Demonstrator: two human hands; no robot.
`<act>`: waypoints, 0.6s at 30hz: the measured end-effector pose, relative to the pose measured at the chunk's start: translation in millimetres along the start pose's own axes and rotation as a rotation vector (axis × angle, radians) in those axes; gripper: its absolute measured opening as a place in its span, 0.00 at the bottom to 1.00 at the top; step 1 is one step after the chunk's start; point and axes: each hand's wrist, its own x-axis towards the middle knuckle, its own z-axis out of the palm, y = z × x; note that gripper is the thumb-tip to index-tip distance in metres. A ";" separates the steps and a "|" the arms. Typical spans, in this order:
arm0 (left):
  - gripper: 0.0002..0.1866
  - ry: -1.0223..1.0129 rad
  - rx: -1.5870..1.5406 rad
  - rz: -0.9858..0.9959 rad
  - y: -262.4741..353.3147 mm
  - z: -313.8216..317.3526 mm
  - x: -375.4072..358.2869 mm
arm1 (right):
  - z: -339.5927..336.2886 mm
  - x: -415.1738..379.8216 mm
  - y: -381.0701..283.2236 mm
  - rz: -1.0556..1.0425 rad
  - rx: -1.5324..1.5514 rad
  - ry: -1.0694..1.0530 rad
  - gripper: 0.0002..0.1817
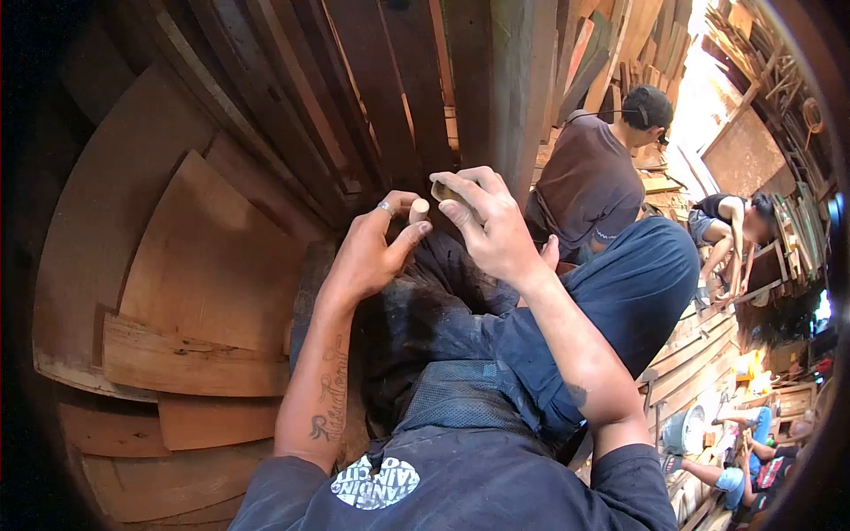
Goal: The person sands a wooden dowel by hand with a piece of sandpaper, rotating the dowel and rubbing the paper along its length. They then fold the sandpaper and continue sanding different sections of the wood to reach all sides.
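Note:
Between the thumb and fingers of my left hand (pixel 376 248) is a small light wooden cylinder (pixel 419 210), its round end facing up. My right hand (pixel 496 226) is closed around a thin yellowish-brown piece (pixel 440 191) that looks like a folded sheet; most of it is hidden by the fingers. The two hands are close together above my lap, the cylinder and the piece a short way apart. Dark trousers (pixel 443 327) lie below them.
Wooden panels (pixel 204 283) are stacked at the left, and upright planks (pixel 469 88) stand ahead. A person in a brown shirt (pixel 589 177) sits close by at the right. Farther right are a crouching person (pixel 730 221), another person's legs (pixel 730 478) and a bucket (pixel 682 431).

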 end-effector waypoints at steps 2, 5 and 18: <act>0.18 -0.003 -0.001 0.001 1.1 0.2 0.4 | 0.0 2.8 -12.7 -0.073 0.024 0.005 0.19; 0.17 0.048 0.081 0.147 -7.9 -0.1 0.1 | 3.8 -1.8 -5.3 -0.083 -0.032 -0.014 0.19; 0.16 -0.011 0.042 0.052 -1.1 -0.2 1.8 | -4.1 3.3 -14.1 -0.049 0.059 -0.023 0.18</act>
